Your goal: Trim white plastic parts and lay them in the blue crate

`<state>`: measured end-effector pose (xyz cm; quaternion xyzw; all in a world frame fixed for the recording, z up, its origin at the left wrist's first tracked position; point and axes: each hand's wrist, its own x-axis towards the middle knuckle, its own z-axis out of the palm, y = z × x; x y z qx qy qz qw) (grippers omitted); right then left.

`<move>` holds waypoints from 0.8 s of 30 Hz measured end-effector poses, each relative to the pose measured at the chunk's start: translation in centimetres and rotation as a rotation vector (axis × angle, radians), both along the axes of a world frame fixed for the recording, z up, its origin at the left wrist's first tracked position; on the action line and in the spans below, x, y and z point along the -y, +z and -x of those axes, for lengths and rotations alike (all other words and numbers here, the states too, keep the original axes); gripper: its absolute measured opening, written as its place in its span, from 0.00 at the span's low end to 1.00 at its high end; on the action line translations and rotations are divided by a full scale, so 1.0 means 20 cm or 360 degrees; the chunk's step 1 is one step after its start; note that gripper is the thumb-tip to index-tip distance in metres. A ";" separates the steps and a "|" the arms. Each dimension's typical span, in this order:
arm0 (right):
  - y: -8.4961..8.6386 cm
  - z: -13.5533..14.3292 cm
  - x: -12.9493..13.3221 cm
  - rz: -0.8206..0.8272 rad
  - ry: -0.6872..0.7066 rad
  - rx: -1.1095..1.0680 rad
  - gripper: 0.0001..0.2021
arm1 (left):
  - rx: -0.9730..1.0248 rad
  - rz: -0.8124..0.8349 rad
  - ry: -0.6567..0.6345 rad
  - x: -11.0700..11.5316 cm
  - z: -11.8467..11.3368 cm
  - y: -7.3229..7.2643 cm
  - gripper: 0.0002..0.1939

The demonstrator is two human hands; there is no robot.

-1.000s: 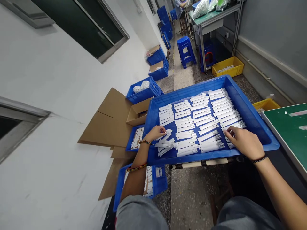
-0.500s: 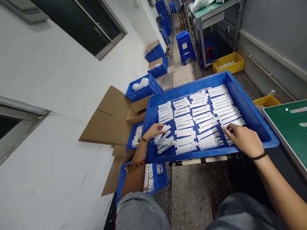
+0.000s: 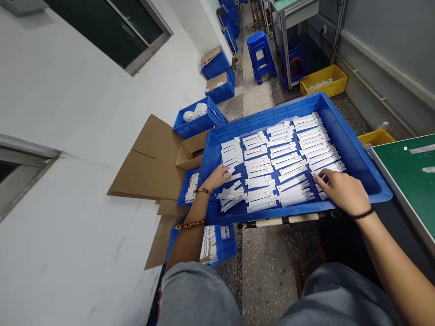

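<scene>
Over the tray [image 3: 355, 151], the left hand [image 3: 216, 178] pinches a half-hidden strip [image 3: 231, 170], right hand's [image 3: 347, 192] grip unclear.

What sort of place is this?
Probably a factory or workshop floor: a large blue plastic tray holds columns of similar white strips, and a blue crate with bulging bags stands on the far side, by the wall.

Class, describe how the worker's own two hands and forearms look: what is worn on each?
Both hands are gloveless and both forearms sleeveless where visible. The left hand has a thin dark-and-gold bracelet at the wrist, with a thicker amber-and-dark beaded band farther up. The right hand has one black beaded bracelet at its wrist.
</scene>
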<state>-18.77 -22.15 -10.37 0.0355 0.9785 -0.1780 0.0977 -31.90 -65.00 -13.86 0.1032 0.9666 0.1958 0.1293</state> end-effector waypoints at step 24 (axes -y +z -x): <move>0.01 0.00 -0.01 -0.0014 -0.0005 -0.0005 0.17 | 0.0361 -0.0151 -0.0098 -0.09 0.02 0.00 0.19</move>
